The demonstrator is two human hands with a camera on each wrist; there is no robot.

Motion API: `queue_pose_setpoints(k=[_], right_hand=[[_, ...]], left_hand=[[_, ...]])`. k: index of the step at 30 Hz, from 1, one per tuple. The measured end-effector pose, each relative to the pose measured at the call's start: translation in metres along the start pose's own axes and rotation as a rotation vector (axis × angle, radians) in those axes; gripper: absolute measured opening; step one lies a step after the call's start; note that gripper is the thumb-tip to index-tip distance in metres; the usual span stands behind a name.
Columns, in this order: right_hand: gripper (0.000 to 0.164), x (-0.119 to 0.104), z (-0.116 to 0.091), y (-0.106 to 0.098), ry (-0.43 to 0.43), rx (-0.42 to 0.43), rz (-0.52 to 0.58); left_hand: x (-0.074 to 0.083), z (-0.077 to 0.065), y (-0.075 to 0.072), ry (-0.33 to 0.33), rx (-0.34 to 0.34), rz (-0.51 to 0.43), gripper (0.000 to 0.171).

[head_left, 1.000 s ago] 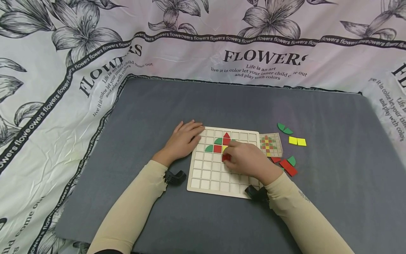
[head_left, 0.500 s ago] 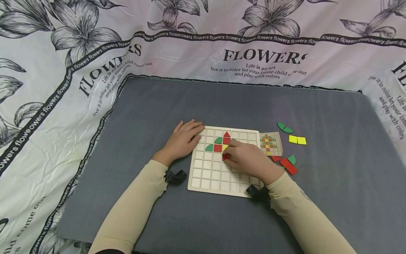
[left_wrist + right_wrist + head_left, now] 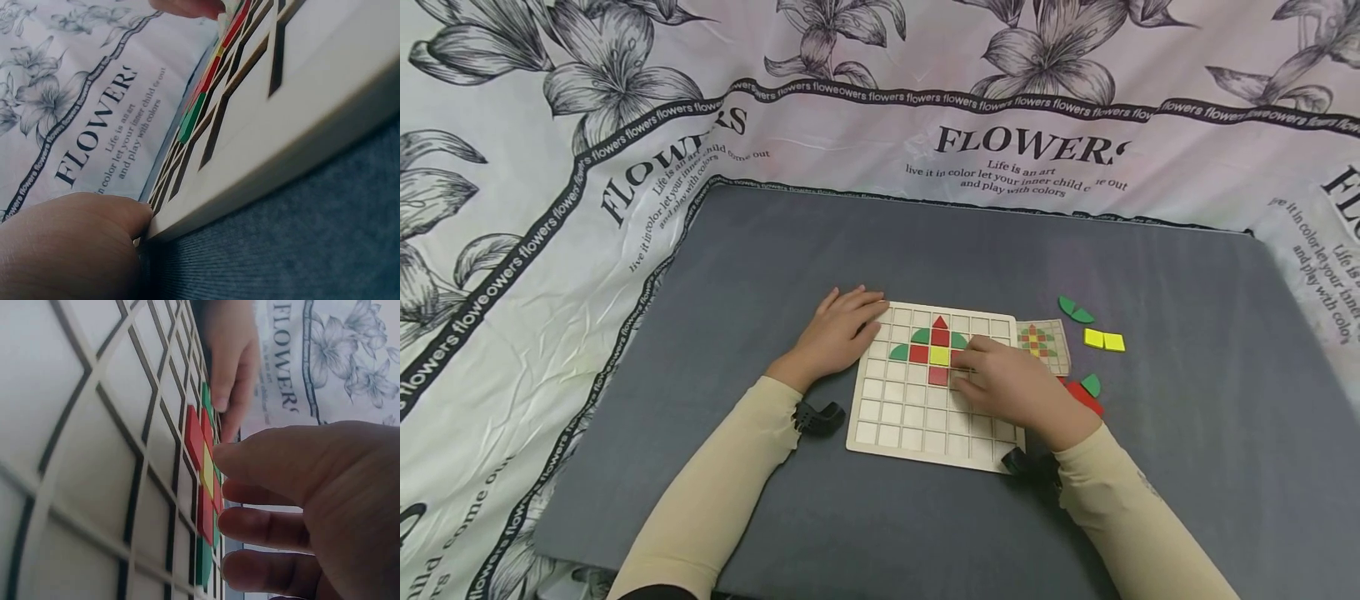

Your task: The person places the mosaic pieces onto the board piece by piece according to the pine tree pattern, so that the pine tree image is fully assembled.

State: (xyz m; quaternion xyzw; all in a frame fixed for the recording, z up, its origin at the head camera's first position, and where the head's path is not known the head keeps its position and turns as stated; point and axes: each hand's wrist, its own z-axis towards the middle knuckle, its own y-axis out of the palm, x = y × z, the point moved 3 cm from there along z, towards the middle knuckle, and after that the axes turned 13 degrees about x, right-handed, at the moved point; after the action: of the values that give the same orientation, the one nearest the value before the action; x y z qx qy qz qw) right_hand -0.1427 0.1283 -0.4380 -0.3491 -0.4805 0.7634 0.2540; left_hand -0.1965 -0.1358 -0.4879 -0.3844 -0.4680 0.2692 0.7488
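A pale wooden grid board (image 3: 891,412) lies on the grey table. Several flat pieces sit in its upper cells: a red triangle (image 3: 940,322), green quarter circles (image 3: 899,352), red squares (image 3: 918,354) and a yellow square (image 3: 939,356). Below the yellow one is another red square (image 3: 937,376). My left hand (image 3: 838,333) rests at the board's upper left edge, fingers extended, thumb against the rim in the left wrist view. Over the pattern's right side hovers my right hand (image 3: 1011,383); the right wrist view shows nothing between its thumb and fingers (image 3: 262,528).
Right of the board lies a small pattern card (image 3: 1054,354). Beyond it are loose green quarter circles (image 3: 1081,316) and yellow squares (image 3: 1093,338). A red piece (image 3: 1086,400) and a green quarter circle (image 3: 1091,385) lie nearer, partly behind my right hand. Flower-printed cloth (image 3: 850,142) borders the table.
My right hand has let go of the red square below the yellow one and drawn back to the right, uncovering the middle pieces. My left hand stays at the board's edge.
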Motion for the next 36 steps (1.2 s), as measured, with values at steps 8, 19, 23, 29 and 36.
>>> queue_pose_setpoints(k=[8,19,23,29,36], right_hand=[[0.012,0.016,-0.015,-0.011,0.05,-0.007,-0.022],[0.013,0.034,-0.033,-0.028,0.136,0.0,-0.033],[0.012,0.042,-0.041,-0.032,0.158,0.017,-0.035],[0.016,0.054,-0.049,-0.037,0.206,0.008,-0.07],[0.019,0.064,-0.056,-0.042,0.246,-0.023,-0.103]], left_hand=[[-0.003,0.0,0.002,0.002,0.005,0.002,0.046],[-0.004,0.0,0.003,0.002,0.003,0.012,0.046],[-0.002,0.0,0.002,-0.003,-0.008,0.001,0.046],[-0.001,0.001,0.001,-0.01,-0.01,0.002,0.046],[-0.002,0.001,0.002,-0.009,0.0,0.002,0.046]])
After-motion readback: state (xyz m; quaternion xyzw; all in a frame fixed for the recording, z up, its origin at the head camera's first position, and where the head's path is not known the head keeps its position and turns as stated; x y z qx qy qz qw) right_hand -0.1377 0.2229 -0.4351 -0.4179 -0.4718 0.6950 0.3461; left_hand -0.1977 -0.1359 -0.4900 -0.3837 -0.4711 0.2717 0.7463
